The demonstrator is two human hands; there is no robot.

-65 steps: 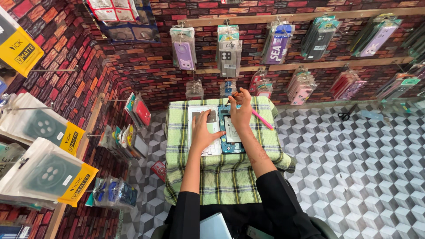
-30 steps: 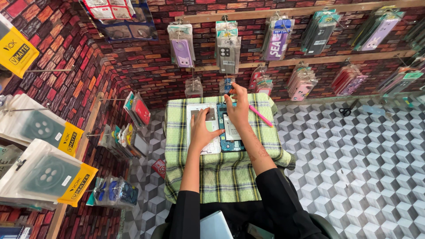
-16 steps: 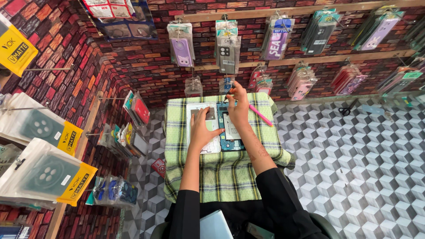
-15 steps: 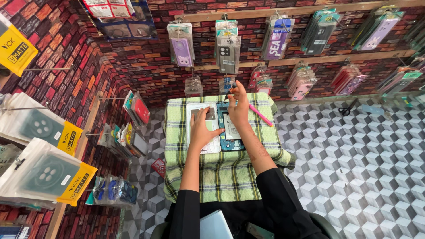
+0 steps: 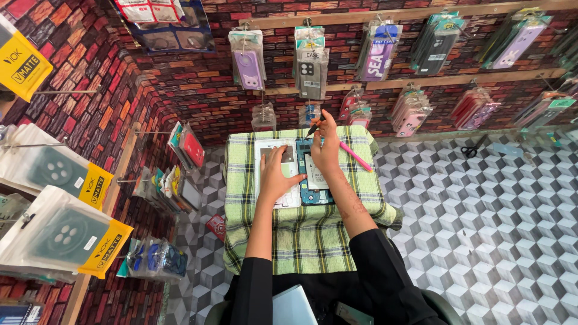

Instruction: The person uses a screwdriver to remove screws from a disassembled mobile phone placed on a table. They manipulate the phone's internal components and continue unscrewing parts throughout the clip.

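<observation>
Little has shifted since the earlier frames: both hands sit much where they were a moment ago, the right hand (image 5: 326, 150) only slightly re-angled over the work. It pinches a thin dark tool (image 5: 314, 127), likely a small screwdriver, its tip pointing toward ten o'clock just past the top edge of the opened phone (image 5: 313, 174). The left hand (image 5: 276, 176) lies flat, fingers spread, pressing on the white back panel (image 5: 278, 174) that sits touching the phone's left side.

Seen from the hands, the phone lies straight ahead at twelve o'clock, its long axis running from six to twelve, away from the person's body. The right hand is directly over its upper half and is the nearer one; the left hand is just beside it at nine o'clock, on the panel.

A pink pen-like tool (image 5: 355, 156) rests at two o'clock from the phone, slanting from upper left to lower right, near but apart from the right wrist.

All of this lies on a small desk covered with a green checked cloth (image 5: 301, 241), which drapes over its edges. At twelve o'clock, brick-patterned walls carry wooden rails hung with packaged phone cases (image 5: 312, 66); more packets hang at nine o'clock. At three o'clock a cube-patterned floor (image 5: 481, 210) spreads out, with scissors (image 5: 472, 146) lying near the wall.
</observation>
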